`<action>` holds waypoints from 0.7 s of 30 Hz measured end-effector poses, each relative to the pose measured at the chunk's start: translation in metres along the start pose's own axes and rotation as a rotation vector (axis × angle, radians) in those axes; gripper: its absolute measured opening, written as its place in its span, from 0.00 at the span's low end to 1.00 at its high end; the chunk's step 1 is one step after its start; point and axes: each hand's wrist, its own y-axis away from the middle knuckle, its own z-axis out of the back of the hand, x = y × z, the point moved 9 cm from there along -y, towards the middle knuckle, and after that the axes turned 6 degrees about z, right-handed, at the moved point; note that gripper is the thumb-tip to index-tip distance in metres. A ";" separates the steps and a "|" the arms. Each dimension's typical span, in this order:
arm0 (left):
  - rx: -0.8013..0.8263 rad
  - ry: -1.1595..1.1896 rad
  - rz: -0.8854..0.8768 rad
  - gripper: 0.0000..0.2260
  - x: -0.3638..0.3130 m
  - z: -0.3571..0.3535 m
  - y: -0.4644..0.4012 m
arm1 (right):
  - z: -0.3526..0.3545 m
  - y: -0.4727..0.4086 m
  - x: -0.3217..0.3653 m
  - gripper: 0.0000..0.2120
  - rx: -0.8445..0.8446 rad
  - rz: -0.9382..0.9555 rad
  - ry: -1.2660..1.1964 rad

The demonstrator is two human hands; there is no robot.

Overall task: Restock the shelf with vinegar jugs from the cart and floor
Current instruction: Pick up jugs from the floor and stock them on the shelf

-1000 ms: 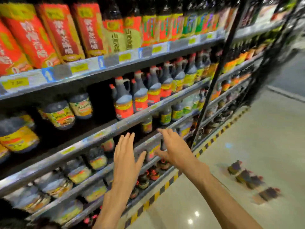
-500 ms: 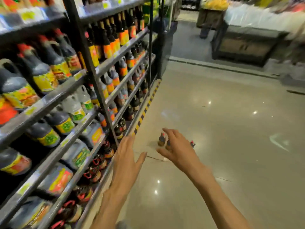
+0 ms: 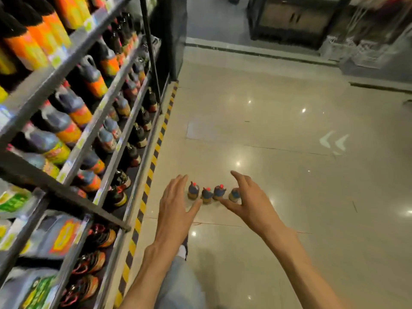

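Observation:
Several dark vinegar jugs (image 3: pixel 206 194) with red caps and orange labels stand in a short row on the tiled floor, some way ahead of me. My left hand (image 3: pixel 176 205) is stretched out with straight fingers and holds nothing; in the frame it lies just left of the row. My right hand (image 3: pixel 247 198) is spread wide, thumb and fingers apart, empty, and it overlaps the rightmost jug in the frame. The shelf unit (image 3: pixel 104 103) on my left carries rows of similar jugs and bottles.
A yellow and black hazard strip (image 3: pixel 153 161) runs along the shelf base. Glossy floor tiles (image 3: pixel 278 175) stretch to the right. A dark display stand (image 3: pixel 292 18) and stacked goods sit far back. My trouser leg (image 3: pixel 178 284) shows at the bottom.
My view has swung from the shelf front to the right and down to the floor. The floor jugs now appear larger and lie between my two outstretched hands. Both hands stay empty.

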 end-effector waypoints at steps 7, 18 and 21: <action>0.146 -0.080 0.062 0.34 0.042 -0.058 -0.175 | -0.044 -0.177 -0.055 0.38 0.069 -0.108 -0.102; 0.281 -0.115 0.361 0.36 0.254 -0.298 -0.314 | -0.290 -0.307 -0.229 0.38 0.228 -0.205 -0.162; 0.302 -0.126 0.462 0.39 0.331 -0.379 -0.329 | -0.375 -0.315 -0.278 0.39 0.268 -0.236 -0.215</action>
